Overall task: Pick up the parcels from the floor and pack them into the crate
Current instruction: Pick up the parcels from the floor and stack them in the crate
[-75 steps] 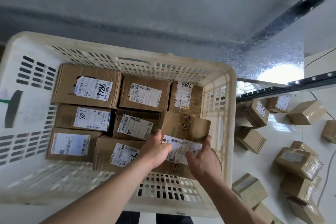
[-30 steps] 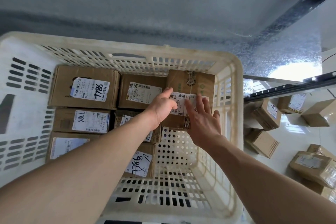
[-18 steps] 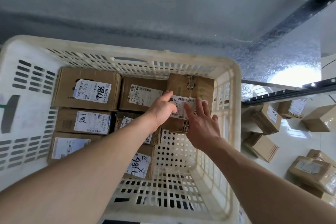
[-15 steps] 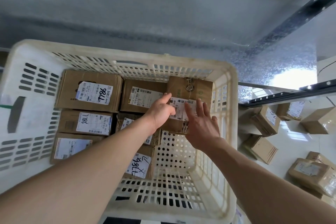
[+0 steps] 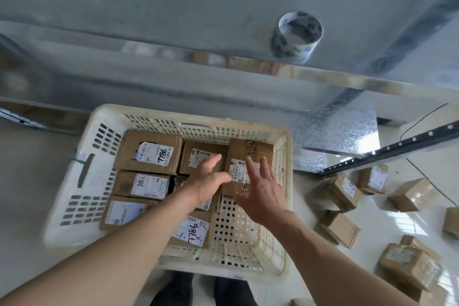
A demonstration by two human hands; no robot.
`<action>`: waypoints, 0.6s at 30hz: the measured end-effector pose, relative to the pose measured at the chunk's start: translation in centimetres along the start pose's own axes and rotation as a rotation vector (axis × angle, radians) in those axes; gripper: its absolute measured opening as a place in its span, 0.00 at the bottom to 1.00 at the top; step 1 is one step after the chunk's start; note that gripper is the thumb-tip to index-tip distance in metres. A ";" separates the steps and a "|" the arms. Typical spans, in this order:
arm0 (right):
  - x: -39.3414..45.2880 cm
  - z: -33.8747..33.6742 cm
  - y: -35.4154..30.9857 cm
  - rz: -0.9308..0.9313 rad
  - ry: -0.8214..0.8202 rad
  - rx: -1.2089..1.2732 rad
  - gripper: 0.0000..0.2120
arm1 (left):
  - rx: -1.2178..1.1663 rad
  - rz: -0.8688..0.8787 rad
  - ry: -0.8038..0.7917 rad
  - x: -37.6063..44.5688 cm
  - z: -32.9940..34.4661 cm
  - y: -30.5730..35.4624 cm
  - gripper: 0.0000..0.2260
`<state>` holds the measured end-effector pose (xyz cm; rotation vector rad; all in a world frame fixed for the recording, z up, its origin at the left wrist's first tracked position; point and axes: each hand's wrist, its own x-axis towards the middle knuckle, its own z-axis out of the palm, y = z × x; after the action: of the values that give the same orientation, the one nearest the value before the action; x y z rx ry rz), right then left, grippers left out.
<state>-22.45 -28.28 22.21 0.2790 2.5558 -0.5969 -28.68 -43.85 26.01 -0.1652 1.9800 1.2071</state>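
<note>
Cardboard parcel (image 5: 249,156) sits against crate (image 5: 285,181) wall; left hand (image 5: 208,181) and right hand (image 5: 263,194) open, holding nothing.

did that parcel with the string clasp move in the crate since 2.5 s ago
Yes. The parcel went from the crate's near right side to its far right corner, beside the far wall.

Bare crate (image 5: 285,156) floor below the fingers
Parcels (image 5: 149,154) pack the room left of the fingers; crate wall stands just right.
</note>
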 end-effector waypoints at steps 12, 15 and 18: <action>-11.2 -7.3 -8.4 0.043 0.270 0.219 0.46 | 0.098 0.215 -0.023 -12.5 -6.0 5.4 0.40; -14.0 -7.7 -9.7 0.092 0.340 0.301 0.45 | 0.104 0.279 -0.040 -14.9 -7.1 5.8 0.40; -17.0 -8.2 -10.6 0.126 0.402 0.371 0.43 | 0.107 0.341 -0.071 -17.2 -7.5 6.2 0.43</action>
<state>-14.58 -35.29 41.07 0.7490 2.7573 -1.0575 -24.23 -51.20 43.76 0.2765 2.0584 1.2924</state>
